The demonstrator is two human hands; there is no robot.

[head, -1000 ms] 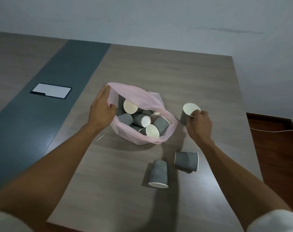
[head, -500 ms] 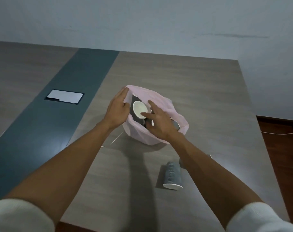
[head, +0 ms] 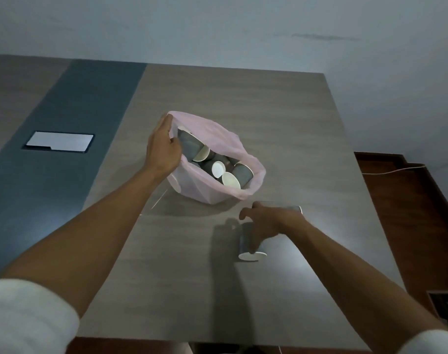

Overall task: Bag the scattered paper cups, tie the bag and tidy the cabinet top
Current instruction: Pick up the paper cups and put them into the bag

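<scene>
A pink plastic bag [head: 205,192] sits open on the wooden cabinet top [head: 243,103], holding several grey paper cups [head: 240,172] with white insides. My left hand [head: 161,149] grips the bag's left rim and holds the mouth open. A grey paper cup [head: 249,247] lies on its side in front of the bag, and my right hand [head: 268,222] has come down on it with fingers curled over its body. A second loose cup [head: 295,208] lies just behind that hand, mostly hidden by it.
A dark blue-grey strip [head: 64,149] runs along the top to the left, with a white rectangular plate [head: 59,141] set in it. The top's right edge drops to a brown floor [head: 409,213] with a white cable [head: 391,170]. A wall stands behind.
My right hand dropped a cup into the bag, then drew back out toward me and came down on the cup lying in front. The left hand kept its hold on the rim.
</scene>
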